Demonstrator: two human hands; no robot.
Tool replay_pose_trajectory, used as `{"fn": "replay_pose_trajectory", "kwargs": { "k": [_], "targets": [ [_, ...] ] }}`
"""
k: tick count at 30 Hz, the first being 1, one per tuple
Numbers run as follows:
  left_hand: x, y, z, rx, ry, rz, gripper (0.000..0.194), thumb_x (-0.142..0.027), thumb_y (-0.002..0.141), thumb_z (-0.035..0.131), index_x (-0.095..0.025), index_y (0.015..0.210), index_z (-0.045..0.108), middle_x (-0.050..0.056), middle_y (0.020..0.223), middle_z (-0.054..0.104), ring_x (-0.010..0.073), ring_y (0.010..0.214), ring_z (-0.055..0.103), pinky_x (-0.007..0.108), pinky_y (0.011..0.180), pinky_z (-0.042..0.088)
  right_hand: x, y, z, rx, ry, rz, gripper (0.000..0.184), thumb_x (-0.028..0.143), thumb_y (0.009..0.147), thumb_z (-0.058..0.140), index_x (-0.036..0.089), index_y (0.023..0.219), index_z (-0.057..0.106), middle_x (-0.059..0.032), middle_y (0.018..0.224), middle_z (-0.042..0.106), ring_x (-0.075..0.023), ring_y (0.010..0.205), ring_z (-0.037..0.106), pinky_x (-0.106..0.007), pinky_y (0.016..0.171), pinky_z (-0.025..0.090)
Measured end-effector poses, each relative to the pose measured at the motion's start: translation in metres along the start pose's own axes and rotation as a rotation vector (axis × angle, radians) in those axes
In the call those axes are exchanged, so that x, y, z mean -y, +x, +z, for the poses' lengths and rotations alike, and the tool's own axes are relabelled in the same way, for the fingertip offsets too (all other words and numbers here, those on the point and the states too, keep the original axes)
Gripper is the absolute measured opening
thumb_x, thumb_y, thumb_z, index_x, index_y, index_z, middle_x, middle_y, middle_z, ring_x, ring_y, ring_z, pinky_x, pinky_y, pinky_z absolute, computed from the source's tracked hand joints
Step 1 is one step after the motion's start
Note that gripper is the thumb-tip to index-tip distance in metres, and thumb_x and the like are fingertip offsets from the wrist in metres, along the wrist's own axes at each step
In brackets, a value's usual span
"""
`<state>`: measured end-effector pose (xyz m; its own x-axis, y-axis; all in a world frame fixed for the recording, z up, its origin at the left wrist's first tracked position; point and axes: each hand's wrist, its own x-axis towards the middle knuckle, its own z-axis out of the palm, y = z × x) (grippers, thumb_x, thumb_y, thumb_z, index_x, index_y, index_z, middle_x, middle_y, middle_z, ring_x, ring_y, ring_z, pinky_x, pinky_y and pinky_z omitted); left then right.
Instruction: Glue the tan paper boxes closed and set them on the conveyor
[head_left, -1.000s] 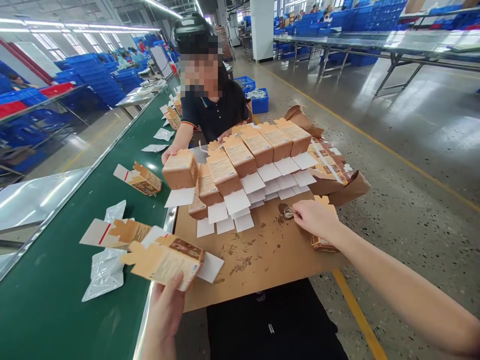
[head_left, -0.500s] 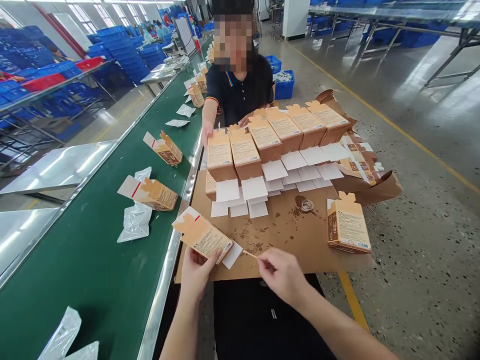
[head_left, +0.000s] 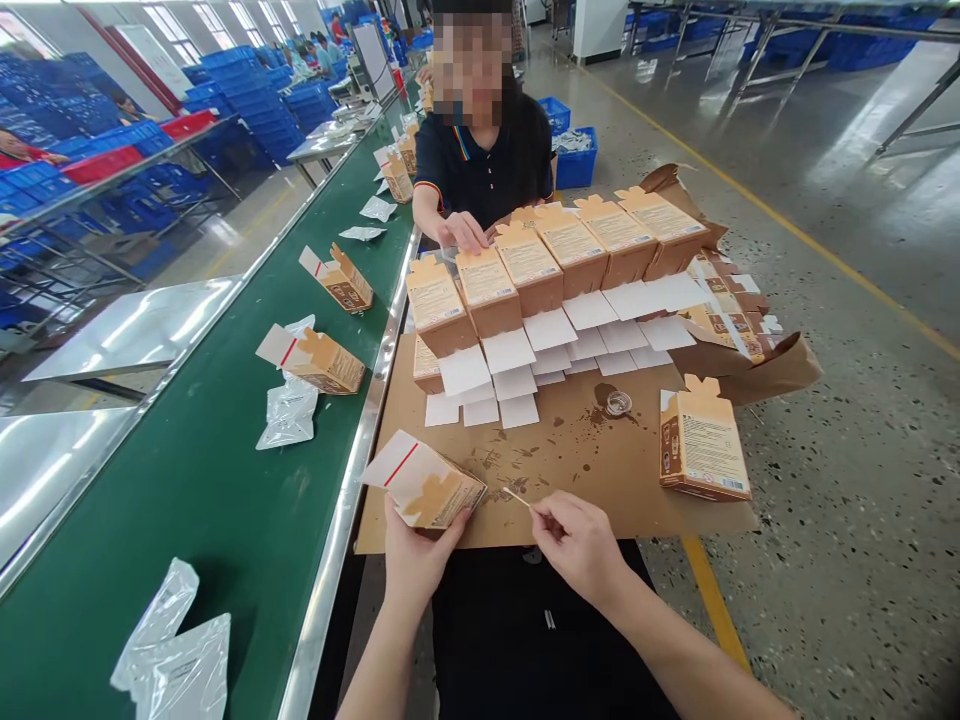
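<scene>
My left hand (head_left: 421, 555) grips a small brown-and-tan carton (head_left: 439, 490) near the front left of the cardboard sheet (head_left: 577, 475). The carton's white flap with a red strip stands out at its upper left end. Pinched in my right hand (head_left: 577, 535) is a cotton swab (head_left: 516, 497), its pale tip pointing left toward the carton, with a gap between them. A small clear round dish (head_left: 618, 404) sits beside a dark wet stain on the cardboard. Another carton (head_left: 705, 445) stands at the right edge.
Stacked cartons (head_left: 487, 280) with white flaps fill the back of the sheet; a co-worker's hand (head_left: 465, 232) touches them. On the left, a green conveyor belt (head_left: 277, 540) carries open cartons (head_left: 330, 360) and clear plastic packets (head_left: 184, 670). Torn brown cardboard (head_left: 772, 375) lies at the right.
The carton in my left hand has turned, showing more of its red-striped flap; its lower white flap no longer shows. The swab is farther from it. Belt packets shifted, and the co-worker's hand moved right.
</scene>
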<state>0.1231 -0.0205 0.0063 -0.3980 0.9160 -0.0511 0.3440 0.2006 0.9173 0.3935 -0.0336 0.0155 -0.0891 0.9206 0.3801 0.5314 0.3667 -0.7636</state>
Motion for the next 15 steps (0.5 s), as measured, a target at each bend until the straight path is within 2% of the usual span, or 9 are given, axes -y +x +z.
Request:
{"fn": "replay_pose_trajectory", "kwargs": {
  "k": [2, 5, 7, 9, 11, 13, 15],
  "targets": [
    [-0.001, -0.007, 0.001, -0.020, 0.080, 0.019, 0.087, -0.058, 0.072, 0.114, -0.029, 0.141, 0.069, 0.020, 0.136, 0.087, 0.0519, 0.134, 0.087, 0.066, 0.106, 0.075, 0.004, -0.006, -0.014, -0.028, 0.003, 0.043, 0.032, 0.013, 0.109, 0.062, 0.031, 0.085, 0.071, 0.0033, 0.070, 0.070, -0.0170, 0.057, 0.067, -0.028, 0.058, 0.055],
    [-0.004, -0.011, 0.005, -0.036, 0.108, 0.041, 0.081, -0.056, 0.074, 0.110, -0.033, 0.140, 0.068, 0.017, 0.135, 0.087, 0.0519, 0.133, 0.086, 0.064, 0.100, 0.075, 0.010, -0.011, -0.026, -0.052, 0.023, 0.066, 0.029, 0.012, 0.105, 0.065, 0.033, 0.086, 0.071, 0.0034, 0.068, 0.072, -0.0190, 0.054, 0.067, -0.030, 0.054, 0.056],
    [-0.003, -0.006, 0.005, -0.037, 0.125, 0.071, 0.081, -0.058, 0.071, 0.110, -0.032, 0.136, 0.069, 0.017, 0.134, 0.086, 0.0517, 0.131, 0.087, 0.063, 0.100, 0.075, 0.013, -0.011, -0.027, -0.062, 0.047, 0.058, 0.027, 0.013, 0.103, 0.068, 0.033, 0.085, 0.070, 0.0036, 0.067, 0.071, -0.0197, 0.052, 0.067, -0.030, 0.051, 0.056],
    [0.000, 0.006, -0.004, -0.092, 0.169, 0.075, 0.084, -0.062, 0.069, 0.108, -0.032, 0.135, 0.067, 0.016, 0.131, 0.086, 0.0516, 0.129, 0.087, 0.064, 0.102, 0.075, 0.014, -0.010, -0.026, -0.069, 0.068, 0.051, 0.027, 0.014, 0.103, 0.068, 0.033, 0.084, 0.068, 0.0038, 0.065, 0.071, -0.0197, 0.051, 0.067, -0.030, 0.050, 0.056],
    [0.005, 0.025, -0.027, -0.219, 0.232, 0.018, 0.086, -0.062, 0.065, 0.109, -0.033, 0.131, 0.062, 0.013, 0.125, 0.085, 0.0512, 0.125, 0.087, 0.067, 0.105, 0.074, 0.014, -0.010, -0.026, -0.067, 0.091, 0.061, 0.027, 0.016, 0.104, 0.069, 0.033, 0.082, 0.068, 0.0039, 0.064, 0.069, -0.0198, 0.049, 0.066, -0.030, 0.048, 0.056],
    [0.012, 0.047, -0.061, -0.374, 0.288, -0.065, 0.087, -0.059, 0.063, 0.110, -0.034, 0.127, 0.056, 0.010, 0.121, 0.084, 0.0504, 0.126, 0.087, 0.070, 0.109, 0.073, 0.012, -0.010, -0.029, -0.066, 0.124, 0.085, 0.028, 0.019, 0.105, 0.072, 0.033, 0.081, 0.069, 0.0036, 0.063, 0.068, -0.0201, 0.048, 0.066, -0.031, 0.047, 0.055],
    [0.018, 0.067, -0.097, -0.504, 0.317, -0.110, 0.089, -0.055, 0.062, 0.110, -0.034, 0.126, 0.052, 0.010, 0.123, 0.082, 0.0506, 0.134, 0.085, 0.073, 0.118, 0.070, 0.010, -0.011, -0.033, -0.073, 0.162, 0.098, 0.029, 0.024, 0.106, 0.074, 0.033, 0.079, 0.071, 0.0035, 0.061, 0.066, -0.0209, 0.046, 0.064, -0.032, 0.045, 0.054]
  ]
}}
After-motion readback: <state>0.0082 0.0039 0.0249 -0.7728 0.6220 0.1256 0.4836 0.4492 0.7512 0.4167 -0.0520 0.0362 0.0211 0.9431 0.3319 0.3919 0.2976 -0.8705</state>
